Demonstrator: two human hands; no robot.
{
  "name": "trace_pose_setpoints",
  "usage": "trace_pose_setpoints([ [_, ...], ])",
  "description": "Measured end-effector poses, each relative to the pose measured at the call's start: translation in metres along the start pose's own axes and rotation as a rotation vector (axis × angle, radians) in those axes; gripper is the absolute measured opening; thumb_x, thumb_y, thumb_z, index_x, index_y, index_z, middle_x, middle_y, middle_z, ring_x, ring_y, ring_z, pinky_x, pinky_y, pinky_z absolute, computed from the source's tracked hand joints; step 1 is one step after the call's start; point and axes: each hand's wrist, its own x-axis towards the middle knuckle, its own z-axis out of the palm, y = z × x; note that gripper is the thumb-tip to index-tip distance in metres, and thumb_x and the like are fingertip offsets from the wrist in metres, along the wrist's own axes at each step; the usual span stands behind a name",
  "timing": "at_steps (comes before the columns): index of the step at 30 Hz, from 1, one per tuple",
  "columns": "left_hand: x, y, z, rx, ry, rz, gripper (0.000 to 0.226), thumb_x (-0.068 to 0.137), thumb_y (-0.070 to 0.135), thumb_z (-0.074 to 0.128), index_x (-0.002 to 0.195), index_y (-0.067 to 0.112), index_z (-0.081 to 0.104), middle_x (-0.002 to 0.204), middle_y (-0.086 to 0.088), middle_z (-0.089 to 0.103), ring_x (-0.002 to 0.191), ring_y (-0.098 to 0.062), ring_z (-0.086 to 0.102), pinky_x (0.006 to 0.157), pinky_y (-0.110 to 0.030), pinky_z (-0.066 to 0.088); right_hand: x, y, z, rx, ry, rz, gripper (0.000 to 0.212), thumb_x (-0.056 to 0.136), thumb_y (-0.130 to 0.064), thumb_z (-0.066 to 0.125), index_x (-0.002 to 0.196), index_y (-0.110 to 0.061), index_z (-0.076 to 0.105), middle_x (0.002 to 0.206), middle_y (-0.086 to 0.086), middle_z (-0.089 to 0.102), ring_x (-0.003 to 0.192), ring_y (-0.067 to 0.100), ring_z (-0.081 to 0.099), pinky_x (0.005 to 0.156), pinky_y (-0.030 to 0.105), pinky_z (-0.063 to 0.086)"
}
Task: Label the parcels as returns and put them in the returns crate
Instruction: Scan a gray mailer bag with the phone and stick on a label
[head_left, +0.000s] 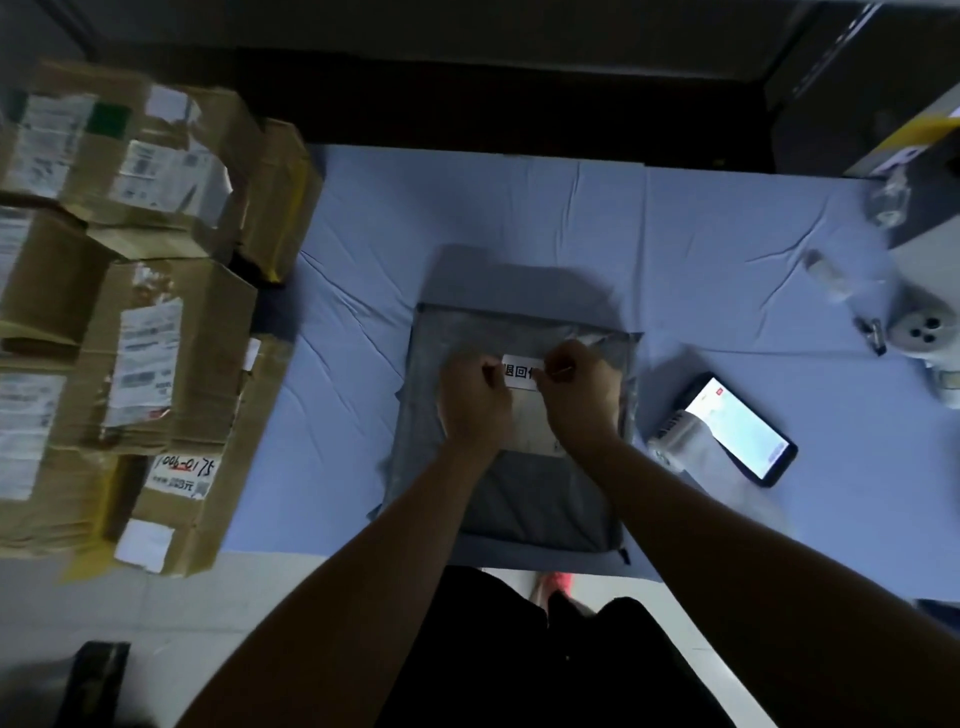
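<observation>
On the blue cloth (675, 234) lies a grey parcel (519, 483). The left hand (475, 402) and right hand (579, 397), fingers curled, pinch a white label (521, 370) against it.

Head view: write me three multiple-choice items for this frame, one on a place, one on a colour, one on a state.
1. Where does the phone lie?
A. Left of the grey parcel
B. Right of it
C. On top of it

2. What colour is the cloth on the table?
A. Blue
B. Red
C. Green

3. What are the left hand and right hand doing?
A. Lying flat on the cloth
B. Holding the phone
C. Pinching the white label over the parcel

Answers: 1 B, the phone lies on the cloth at the parcel's right side. 2 A, the cloth shows pale blue all round the parcel. 3 C, curled fingers meet the label's two ends.
</observation>
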Motion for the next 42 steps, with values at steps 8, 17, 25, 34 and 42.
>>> trace_pose_setpoints([
  [8, 0.006, -0.015, 0.002, 0.152, -0.030, 0.388, 0.015, 0.084, 0.009, 0.075, 0.097, 0.003, 0.071, 0.087, -0.013, 0.068, 0.078, -0.026, 0.065, 0.070, -0.032, 0.053, -0.006, 0.017, 0.003, -0.501, 0.031, -0.351, 0.008, 0.087, -0.027, 0.070, 0.089, -0.028, 0.078, 0.096, -0.001, 0.059, 0.091, 0.024, 0.055, 0.079, 0.037, 0.040],
  [17, 0.020, -0.022, -0.041, 0.394, 0.023, 0.349, 0.013, 0.086, 0.022, 0.069, 0.085, 0.010, 0.065, 0.084, -0.012, 0.063, 0.077, -0.030, 0.062, 0.065, -0.033, 0.046, -0.017, 0.013, -0.012, -0.536, 0.073, 0.019, 0.036, 0.087, -0.044, 0.067, 0.120, -0.031, 0.060, 0.131, 0.007, 0.043, 0.120, 0.030, 0.040, 0.097, 0.047, 0.039],
  [25, 0.006, -0.059, -0.068, 0.196, -0.244, -0.223, 0.080, 0.062, 0.073, 0.062, 0.117, 0.014, 0.060, 0.108, -0.008, 0.066, 0.097, -0.027, 0.065, 0.081, -0.044, 0.056, -0.032, 0.028, -0.019, -0.161, -0.016, 0.410, 0.089, 0.075, -0.054, 0.077, 0.143, -0.015, 0.035, 0.130, 0.013, 0.057, 0.116, 0.034, 0.057, 0.094, 0.050, 0.052],
  [34, -0.044, -0.071, -0.113, -0.129, -0.165, -0.224, 0.026, 0.081, 0.036, 0.072, 0.093, 0.013, 0.074, 0.089, -0.005, 0.072, 0.083, -0.023, 0.068, 0.075, -0.041, 0.059, -0.064, 0.017, -0.024, -0.055, -0.037, 0.356, 0.078, 0.065, -0.049, 0.083, 0.129, -0.014, 0.056, 0.116, 0.009, 0.066, 0.106, 0.033, 0.064, 0.087, 0.042, 0.055],
  [42, -0.143, -0.079, -0.193, -0.083, 0.066, -0.152, 0.029, 0.076, 0.035, 0.059, 0.091, 0.012, 0.069, 0.089, -0.014, 0.068, 0.080, -0.025, 0.064, 0.070, -0.047, 0.055, -0.153, 0.001, -0.031, 0.055, -0.154, 0.156, 0.072, 0.073, -0.040, 0.074, 0.134, -0.010, 0.052, 0.125, 0.010, 0.059, 0.113, 0.034, 0.057, 0.093, 0.046, 0.052],
])
